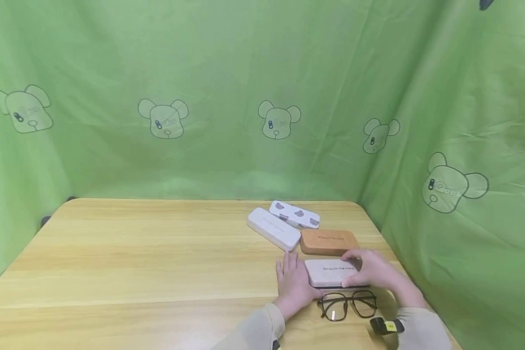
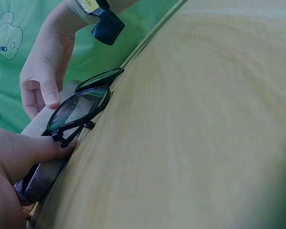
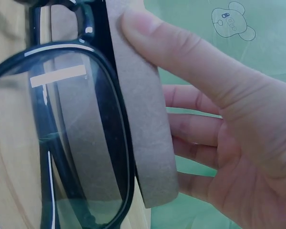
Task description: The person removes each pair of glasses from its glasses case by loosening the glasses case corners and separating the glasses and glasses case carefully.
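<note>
"Head view: pinkish-grey, oblong hard case (image 1: 329, 276) at the right of the yellow wood-grain table (image 1: 135, 277). Hands?"

"Right hand (image 1: 375, 270) pinches its lid (image 3: 145, 124), thumb at the near side, fingers toward the far edge. Left hand (image 1: 295, 283) is at the case's left end, fingers stretched out, not curled round anything."

"Lid seated?"

"No. Right wrist view shows a dark gap between lid and base (image 3: 63, 21). I'd call this step working the lid; opening or closing, can't tell."

"And the black-framed, clear-lensed glasses (image 1: 348, 299)?"

"On the table, just on the near side of the case, in neither hand's grip. Left thumb very close; contact unclear."

"Next move?"

"If it's opening, I judge the left hand should steady the base while the right lifts the lid's near edge, minding the glasses."
</note>
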Action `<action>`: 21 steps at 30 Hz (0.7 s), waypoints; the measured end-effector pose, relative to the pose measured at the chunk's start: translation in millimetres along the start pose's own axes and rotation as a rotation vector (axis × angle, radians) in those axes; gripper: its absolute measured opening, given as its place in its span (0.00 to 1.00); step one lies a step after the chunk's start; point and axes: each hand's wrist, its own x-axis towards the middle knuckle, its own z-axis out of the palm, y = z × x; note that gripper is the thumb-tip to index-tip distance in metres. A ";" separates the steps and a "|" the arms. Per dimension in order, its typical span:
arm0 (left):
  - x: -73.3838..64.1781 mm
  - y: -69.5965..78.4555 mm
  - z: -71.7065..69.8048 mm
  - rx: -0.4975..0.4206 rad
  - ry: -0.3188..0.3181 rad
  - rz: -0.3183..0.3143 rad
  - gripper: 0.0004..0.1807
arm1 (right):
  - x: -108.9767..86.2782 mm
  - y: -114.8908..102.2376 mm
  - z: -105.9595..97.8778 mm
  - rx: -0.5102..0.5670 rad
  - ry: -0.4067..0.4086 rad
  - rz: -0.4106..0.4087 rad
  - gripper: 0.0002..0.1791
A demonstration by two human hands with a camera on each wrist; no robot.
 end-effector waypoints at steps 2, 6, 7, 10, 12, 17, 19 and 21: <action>-0.1 -0.1 0.3 -0.008 -0.002 -0.002 0.56 | -0.2 -0.7 0.1 0.000 -0.004 0.006 0.39; 0.6 -0.7 0.5 -0.029 -0.001 -0.006 0.57 | 0.3 -4.0 0.8 0.006 -0.018 0.022 0.41; 1.2 -0.9 0.6 -0.030 -0.001 -0.008 0.57 | 0.6 -4.6 1.2 0.005 -0.022 0.026 0.41; 2.4 -1.2 1.0 -0.028 -0.001 -0.013 0.57 | 1.1 -6.3 2.3 0.001 -0.027 0.040 0.43; 2.6 -1.3 1.2 -0.024 -0.003 -0.016 0.57 | 0.8 -7.0 2.8 -0.001 -0.026 0.051 0.43; 2.9 -0.9 2.6 -0.018 0.000 -0.017 0.57 | -0.5 -8.1 3.0 0.008 -0.031 0.060 0.42; 3.1 -1.0 3.7 -0.018 0.004 -0.017 0.57 | -0.7 -8.7 2.9 0.009 -0.031 0.058 0.42; 3.3 -1.0 4.5 -0.019 0.009 -0.015 0.57 | -0.6 -9.1 2.8 0.006 -0.028 0.055 0.41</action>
